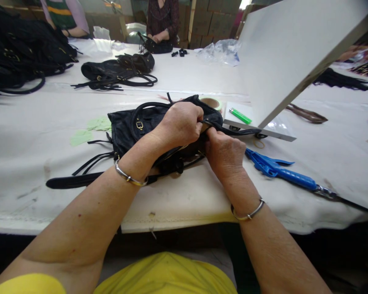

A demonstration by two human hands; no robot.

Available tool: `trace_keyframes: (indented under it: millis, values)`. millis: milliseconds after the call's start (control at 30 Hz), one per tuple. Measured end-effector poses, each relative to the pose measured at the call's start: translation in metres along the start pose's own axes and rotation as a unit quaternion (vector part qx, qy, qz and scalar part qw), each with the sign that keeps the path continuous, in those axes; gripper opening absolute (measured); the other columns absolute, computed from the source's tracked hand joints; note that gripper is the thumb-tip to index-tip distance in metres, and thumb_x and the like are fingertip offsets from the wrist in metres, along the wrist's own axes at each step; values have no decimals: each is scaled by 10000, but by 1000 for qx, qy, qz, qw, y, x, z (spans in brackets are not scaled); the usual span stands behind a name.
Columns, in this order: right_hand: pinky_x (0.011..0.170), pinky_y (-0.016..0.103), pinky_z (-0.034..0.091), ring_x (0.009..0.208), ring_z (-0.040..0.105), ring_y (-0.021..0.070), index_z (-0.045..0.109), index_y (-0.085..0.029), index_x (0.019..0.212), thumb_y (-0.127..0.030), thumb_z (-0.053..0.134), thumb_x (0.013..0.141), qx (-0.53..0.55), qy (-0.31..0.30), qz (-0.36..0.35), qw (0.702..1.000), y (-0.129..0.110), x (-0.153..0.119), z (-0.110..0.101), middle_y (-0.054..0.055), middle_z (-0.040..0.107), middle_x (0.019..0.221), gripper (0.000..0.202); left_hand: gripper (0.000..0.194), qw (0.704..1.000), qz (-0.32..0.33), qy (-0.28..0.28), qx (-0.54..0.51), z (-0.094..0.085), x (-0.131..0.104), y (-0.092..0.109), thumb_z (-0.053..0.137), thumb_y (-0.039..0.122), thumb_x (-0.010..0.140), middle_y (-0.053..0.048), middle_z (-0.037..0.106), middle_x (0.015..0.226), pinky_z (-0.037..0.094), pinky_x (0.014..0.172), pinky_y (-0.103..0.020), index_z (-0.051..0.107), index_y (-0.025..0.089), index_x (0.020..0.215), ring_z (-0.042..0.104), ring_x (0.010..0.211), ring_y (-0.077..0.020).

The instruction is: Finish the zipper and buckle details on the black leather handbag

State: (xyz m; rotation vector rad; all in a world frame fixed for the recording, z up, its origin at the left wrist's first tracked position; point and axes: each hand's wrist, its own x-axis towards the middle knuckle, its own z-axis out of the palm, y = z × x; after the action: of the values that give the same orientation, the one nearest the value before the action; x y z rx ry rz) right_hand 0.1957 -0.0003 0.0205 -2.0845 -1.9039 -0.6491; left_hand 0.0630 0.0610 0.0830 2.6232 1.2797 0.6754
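Note:
A black handbag (pixel 122 128) with a gold buckle, looped handles and thin tassels lies on its side in front of me. My left hand (pixel 184 124) is closed on the bag's edge near its right end. Close beside it, my right hand (pixel 225 151) pinches the same edge, thumb and fingers pressed together. The exact part between my fingers is hidden. A black strap (pixel 73 181) sticks out from the bag toward the left, and another strap end passes right, above my right hand.
A blue air gun (pixel 282 169) with a hose lies right of my right hand. A green lighter (pixel 241 116) rests on the base of an upright white board (pixel 282 53). Behind the bag is a tape roll (pixel 211 103). More black bags (pixel 118 69) lie farther back, where two people stand.

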Motion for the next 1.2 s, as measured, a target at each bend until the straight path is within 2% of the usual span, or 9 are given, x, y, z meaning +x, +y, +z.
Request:
trace_keyframes:
  millis: [133, 267, 400, 533, 800, 1000, 1100, 1200]
  values:
    - [508, 278, 264, 665, 675, 272, 663, -213, 908, -229, 463, 948, -1, -27, -23, 999, 1, 6, 2, 54, 676, 749, 205, 173, 998, 33, 6, 45, 2, -1, 0, 562, 236, 773, -31, 614, 682, 407, 726, -274, 709, 150, 800, 556, 725, -177]
    - [563, 287, 397, 760, 687, 300, 724, -219, 909, -223, 478, 928, 18, -94, -49, 994, 5, 12, 5, 106, 695, 820, 247, 179, 998, 38, 3, 42, 2, -1, 2, 563, 246, 791, -19, 588, 650, 396, 710, -262, 706, 140, 788, 527, 678, -157]
    - [652, 312, 484, 831, 685, 309, 747, -198, 915, -274, 497, 915, 39, -150, -31, 987, 6, 19, 6, 144, 703, 876, 262, 162, 998, 34, -11, 58, 4, 0, 3, 587, 235, 790, -23, 594, 666, 393, 707, -261, 712, 135, 812, 514, 659, -152]
    - [700, 348, 517, 861, 681, 327, 749, -157, 882, -241, 495, 892, 42, -185, -17, 982, 4, 25, 4, 162, 704, 874, 268, 159, 997, 36, -10, 72, 6, 1, 2, 592, 211, 783, -23, 601, 681, 392, 711, -261, 722, 140, 841, 517, 665, -154]
    - [681, 355, 509, 850, 682, 320, 741, -309, 1012, -236, 534, 863, 68, -157, -36, 985, 9, 18, 5, 86, 714, 893, 265, 144, 998, 26, -4, 56, 7, 1, -1, 618, 216, 777, -12, 610, 679, 379, 684, -265, 730, 150, 839, 512, 638, -150]
    - [673, 353, 500, 845, 678, 324, 749, -286, 969, -306, 571, 856, 76, -156, -35, 984, 10, 19, 9, 88, 712, 878, 212, 139, 999, 14, -5, 46, 8, 1, -2, 629, 229, 774, -14, 616, 673, 377, 660, -262, 731, 150, 827, 506, 610, -146]
    - [676, 345, 499, 840, 676, 322, 756, -270, 952, -363, 626, 826, 72, -160, -4, 984, 5, 20, 8, 101, 712, 877, 203, 135, 999, 17, -4, 49, 9, 1, -2, 630, 230, 778, -14, 619, 673, 377, 661, -264, 730, 151, 824, 509, 612, -149]
    - [689, 319, 493, 827, 675, 291, 761, -232, 935, -350, 617, 832, 83, -146, 39, 985, -1, 20, 10, 127, 709, 858, 212, 140, 998, 17, -3, 53, 9, 1, -2, 636, 254, 789, -13, 614, 661, 379, 666, -270, 726, 151, 815, 508, 605, -150]
